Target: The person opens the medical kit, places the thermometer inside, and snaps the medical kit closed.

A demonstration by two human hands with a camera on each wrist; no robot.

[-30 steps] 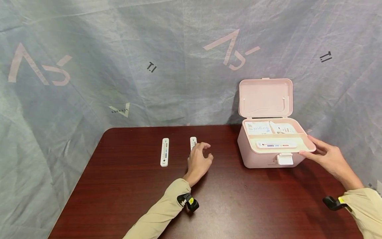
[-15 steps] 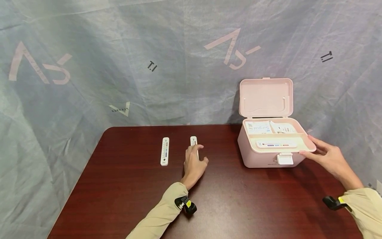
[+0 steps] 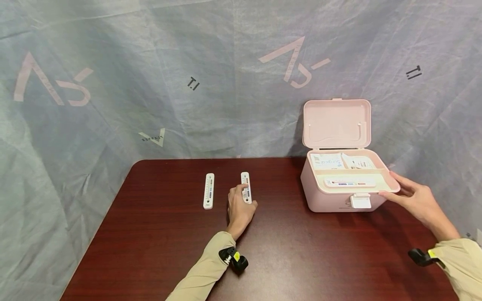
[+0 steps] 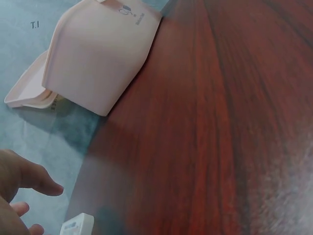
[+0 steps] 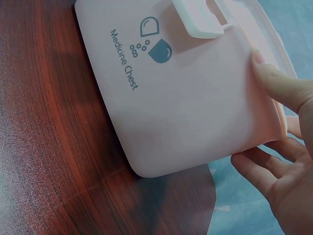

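Note:
My left hand point(image 3: 239, 211) is at a white strip thermometer point(image 3: 247, 194) lying on the table, its fingers bent over the left edge. In the left wrist view the thumb point(image 4: 46, 186) stands apart from the end of that thermometer point(image 4: 79, 224). A second white thermometer point(image 3: 208, 191) lies to the left. My right hand point(image 3: 416, 198) grips the front right corner of a pink medicine chest point(image 3: 331, 200), thumb on its front rim and fingers along its side. The chest's lid point(image 3: 337, 124) is up, and a third thermometer point(image 3: 350, 181) lies in its front compartment.
White packets point(image 3: 327, 161), one marked "Surgical", fill the chest's rear compartment. A white latch point(image 3: 360, 201) hangs at its front. The dark red table point(image 3: 293, 251) reaches back to a grey cloth backdrop point(image 3: 211, 104).
My left hand has moved slightly left and toward me, uncovering more of the thermometer by it. The right hand has kept its hold on the medicine chest.

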